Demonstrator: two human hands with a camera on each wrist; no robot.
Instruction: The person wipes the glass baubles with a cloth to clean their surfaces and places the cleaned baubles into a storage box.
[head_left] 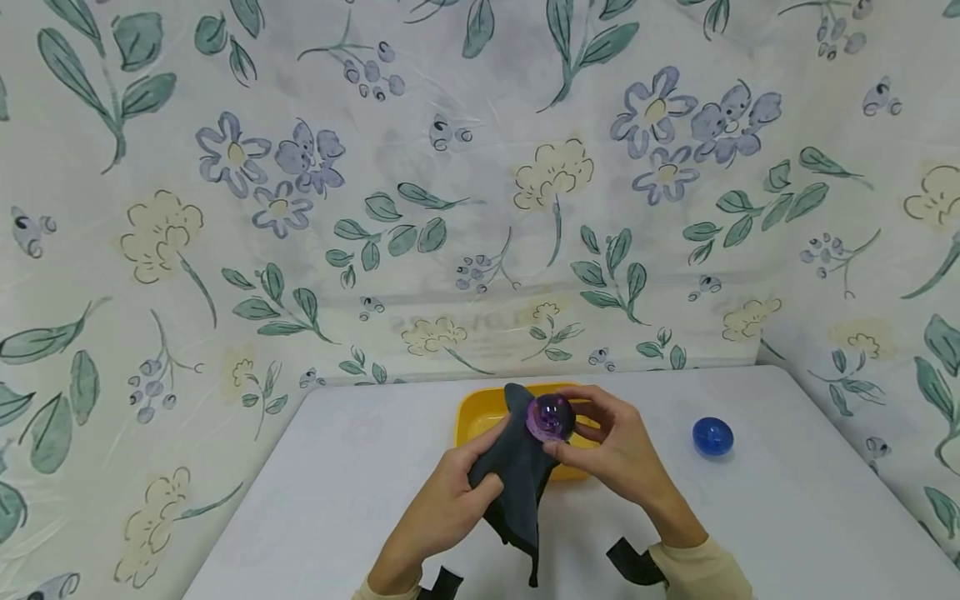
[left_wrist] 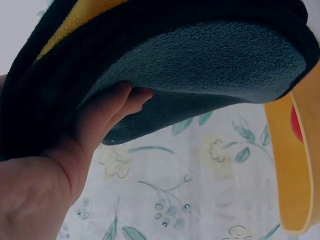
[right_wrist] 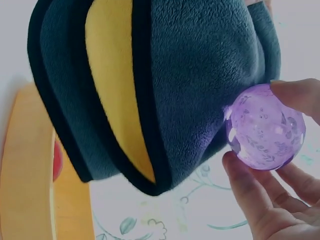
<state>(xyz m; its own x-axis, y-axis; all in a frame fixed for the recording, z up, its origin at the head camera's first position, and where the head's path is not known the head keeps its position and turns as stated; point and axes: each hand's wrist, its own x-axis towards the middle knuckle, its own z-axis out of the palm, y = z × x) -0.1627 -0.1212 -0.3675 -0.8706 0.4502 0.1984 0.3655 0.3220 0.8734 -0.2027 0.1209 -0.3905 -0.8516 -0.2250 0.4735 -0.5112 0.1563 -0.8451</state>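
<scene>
Purple ball (head_left: 551,418), R hand (head_left: 618,450) pinching: prob. hard, slippery, best held opp. sides; L hand (head_left: 457,492) gripping soft-looking grey cloth (head_left: 517,487).

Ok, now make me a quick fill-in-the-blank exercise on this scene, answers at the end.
The held ball, in the right hand, is coloured ____.
The loose ball on the white table is coloured ____.
The left hand grips grey-blue fabric whose edging is ____.
The object partly visible inside the yellow container is ____.

Missing words: purple; blue; black; red.
</scene>
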